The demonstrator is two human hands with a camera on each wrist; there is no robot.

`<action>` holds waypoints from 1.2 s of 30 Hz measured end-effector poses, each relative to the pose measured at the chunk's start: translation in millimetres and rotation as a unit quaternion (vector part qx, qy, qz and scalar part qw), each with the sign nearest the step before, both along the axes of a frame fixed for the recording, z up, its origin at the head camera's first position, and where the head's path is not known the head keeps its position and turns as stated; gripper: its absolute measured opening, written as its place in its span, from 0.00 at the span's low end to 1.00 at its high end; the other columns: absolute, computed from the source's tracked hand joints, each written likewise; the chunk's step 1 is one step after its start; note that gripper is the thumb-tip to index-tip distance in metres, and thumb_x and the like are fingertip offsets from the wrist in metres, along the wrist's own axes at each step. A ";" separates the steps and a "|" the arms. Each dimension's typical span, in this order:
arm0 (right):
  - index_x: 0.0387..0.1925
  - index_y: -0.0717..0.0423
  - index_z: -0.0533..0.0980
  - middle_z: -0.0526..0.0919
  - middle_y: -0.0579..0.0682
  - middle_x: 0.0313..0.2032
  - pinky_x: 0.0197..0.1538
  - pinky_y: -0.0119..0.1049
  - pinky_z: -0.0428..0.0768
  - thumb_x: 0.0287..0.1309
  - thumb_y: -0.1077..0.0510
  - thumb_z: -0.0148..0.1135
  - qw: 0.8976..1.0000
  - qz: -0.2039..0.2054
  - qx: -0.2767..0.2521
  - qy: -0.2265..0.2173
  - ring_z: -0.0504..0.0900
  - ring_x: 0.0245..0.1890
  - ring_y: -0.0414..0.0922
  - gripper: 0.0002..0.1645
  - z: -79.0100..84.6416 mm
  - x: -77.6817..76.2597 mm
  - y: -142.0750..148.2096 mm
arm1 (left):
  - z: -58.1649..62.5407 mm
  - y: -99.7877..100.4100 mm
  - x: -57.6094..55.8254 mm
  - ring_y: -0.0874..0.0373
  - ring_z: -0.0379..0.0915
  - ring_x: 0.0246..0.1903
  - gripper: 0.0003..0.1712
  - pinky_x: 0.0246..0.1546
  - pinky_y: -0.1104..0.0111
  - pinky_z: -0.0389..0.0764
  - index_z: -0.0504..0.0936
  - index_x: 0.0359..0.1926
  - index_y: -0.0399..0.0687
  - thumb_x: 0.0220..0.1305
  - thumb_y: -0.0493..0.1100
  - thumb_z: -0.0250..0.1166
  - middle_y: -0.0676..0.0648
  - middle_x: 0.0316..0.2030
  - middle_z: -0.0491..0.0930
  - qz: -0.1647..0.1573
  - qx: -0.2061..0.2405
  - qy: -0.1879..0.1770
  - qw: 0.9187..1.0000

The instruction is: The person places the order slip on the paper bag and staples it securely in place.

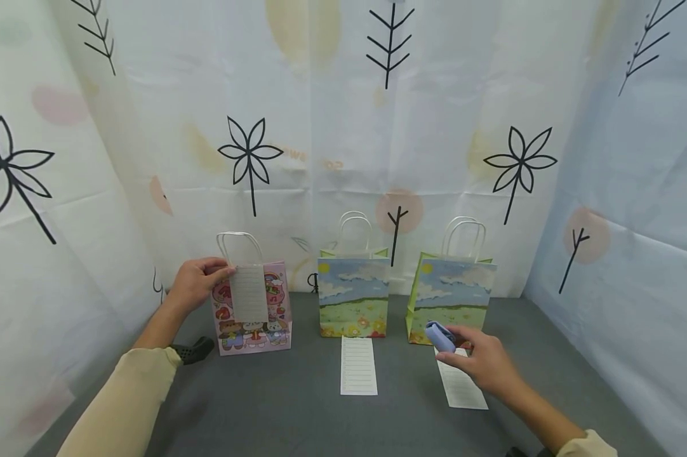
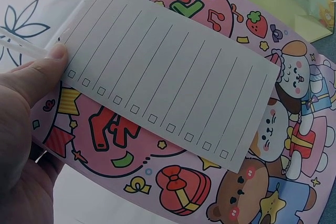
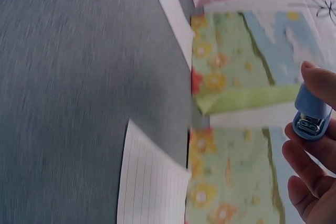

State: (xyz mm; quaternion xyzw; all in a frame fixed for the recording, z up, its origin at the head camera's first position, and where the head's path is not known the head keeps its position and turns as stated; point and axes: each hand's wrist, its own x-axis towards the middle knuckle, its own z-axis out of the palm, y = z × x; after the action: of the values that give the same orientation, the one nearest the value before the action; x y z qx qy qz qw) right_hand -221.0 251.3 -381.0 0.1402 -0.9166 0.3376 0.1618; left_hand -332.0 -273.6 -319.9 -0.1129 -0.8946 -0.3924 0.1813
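At the left, my left hand (image 1: 193, 284) pinches a lined checklist sheet (image 1: 249, 295) against the upper front of a pink cartoon gift bag (image 1: 280, 301). In the left wrist view the thumb (image 2: 50, 66) presses the sheet's corner, and the other fingers go behind the bag, partly hidden. My right hand (image 1: 492, 365) holds a small blue stapler (image 1: 440, 336) between thumb and fingers, in front of the rightmost gift bag (image 1: 454, 285). The right wrist view shows the metal end of the stapler (image 3: 310, 121).
A landscape-print gift bag (image 1: 353, 292) stands in the middle, with a lined sheet (image 1: 359, 367) lying before it. Another sheet (image 1: 463, 384) lies below my right hand on the grey table (image 1: 275, 406). Patterned cloth (image 1: 332, 127) hangs behind and at both sides.
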 end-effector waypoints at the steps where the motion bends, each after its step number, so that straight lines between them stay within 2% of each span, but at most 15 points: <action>1: 0.54 0.61 0.78 0.84 0.49 0.38 0.30 0.36 0.75 0.49 0.51 0.75 1.000 0.004 -0.004 0.000 0.80 0.32 0.46 0.31 0.1 -0.1 -4.1 | -0.1 -0.2 -0.1 0.48 0.77 0.38 0.25 0.34 0.66 0.77 0.81 0.52 0.31 0.67 0.50 0.64 0.35 0.43 0.83 -0.001 0.001 0.000 1.000; 5: 0.53 0.60 0.79 0.84 0.46 0.35 0.27 0.33 0.71 0.49 0.52 0.75 1.000 0.016 -0.024 -0.007 0.74 0.28 0.41 0.30 0.2 -1.9 -20.5 | -0.8 -0.9 -0.5 0.49 0.78 0.38 0.25 0.33 0.67 0.77 0.81 0.52 0.31 0.67 0.50 0.64 0.35 0.43 0.83 -0.006 0.005 -0.001 1.000; 16: 0.53 0.63 0.78 0.83 0.48 0.37 0.30 0.33 0.74 0.50 0.53 0.75 0.992 0.082 -0.085 -0.039 0.78 0.32 0.44 0.30 -3.1 -10.5 -63.3 | -2.2 -0.7 -1.0 0.47 0.78 0.40 0.26 0.35 0.64 0.77 0.81 0.52 0.31 0.67 0.51 0.63 0.35 0.43 0.83 -0.001 0.000 0.003 1.000; 23: 0.52 0.62 0.78 0.83 0.49 0.38 0.32 0.34 0.76 0.52 0.53 0.74 0.986 0.122 -0.109 -0.031 0.79 0.34 0.43 0.28 0.0 -14.9 -86.2 | -1.5 -0.3 -0.8 0.48 0.78 0.39 0.26 0.34 0.65 0.77 0.81 0.51 0.32 0.67 0.52 0.63 0.35 0.43 0.83 -0.003 0.002 0.006 1.000; 31: 0.53 0.62 0.77 0.83 0.53 0.42 0.33 0.35 0.77 0.54 0.53 0.73 0.973 0.146 -0.162 -0.068 0.79 0.35 0.51 0.27 1.7 -21.5 -109.1 | -2.9 0.7 -1.3 0.49 0.78 0.37 0.25 0.33 0.67 0.77 0.81 0.51 0.33 0.67 0.51 0.64 0.36 0.42 0.83 0.004 0.001 0.006 1.000; 36: 0.55 0.63 0.75 0.82 0.56 0.45 0.40 0.40 0.79 0.56 0.55 0.71 0.957 0.171 -0.212 -0.100 0.81 0.39 0.50 0.27 4.6 -26.9 -122.9 | -2.7 0.7 -1.1 0.48 0.77 0.38 0.24 0.33 0.67 0.77 0.81 0.51 0.33 0.67 0.51 0.64 0.36 0.42 0.83 0.005 0.000 0.009 1.000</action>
State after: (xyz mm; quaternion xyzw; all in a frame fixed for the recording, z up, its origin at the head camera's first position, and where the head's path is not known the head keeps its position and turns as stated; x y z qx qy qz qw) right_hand -247.9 128.4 -376.4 0.2229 -0.7980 0.5587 0.0354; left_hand -333.0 -272.9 -322.6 -0.1115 -0.8934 -0.3909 0.1912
